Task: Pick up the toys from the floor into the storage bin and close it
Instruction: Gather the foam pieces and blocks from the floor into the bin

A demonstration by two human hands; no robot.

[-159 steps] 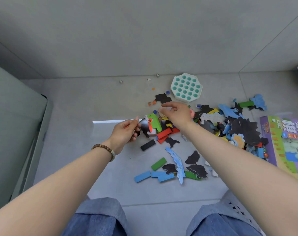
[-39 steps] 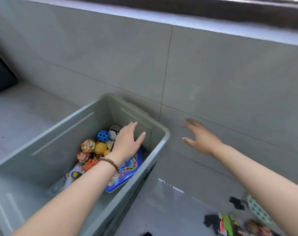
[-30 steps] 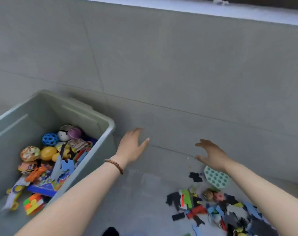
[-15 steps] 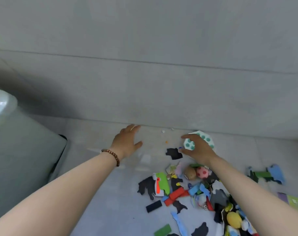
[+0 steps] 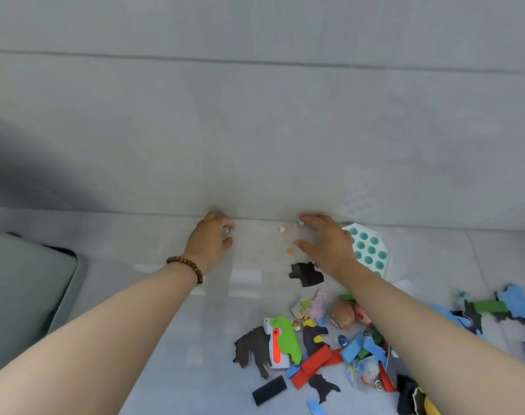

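Seen from the head camera, both arms stretch out to the foot of the wall (image 5: pixel 255 130). The left hand (image 5: pixel 209 239) has its fingers curled down and its thumb drawn in. A small glassy marble (image 5: pixel 226 230) sits pinched between them at the fingertips.

The right hand (image 5: pixel 325 242) is spread, thumb held well off the fingers. A second marble (image 5: pixel 299 223) lies just at its fingertips, on the side towards the left hand and hard by the wall. That one looks to me like the coming pick, since it is straight ahead of the right fingers and far nearer to them than to the left hand. It is round and has no long axis, so a pinch from any angle should serve, though it may roll along the wall.

Between the hands lie a white chip (image 5: pixel 282 229) and an orange chip (image 5: pixel 289 251). Just outboard of the right hand is a teal pop toy (image 5: pixel 370 250). Back by its wrist are a black cut-out (image 5: pixel 306 274) and the toy pile (image 5: pixel 315 348). The bin (image 5: pixel 27 295) stands well outboard of the left forearm, its inside hidden.
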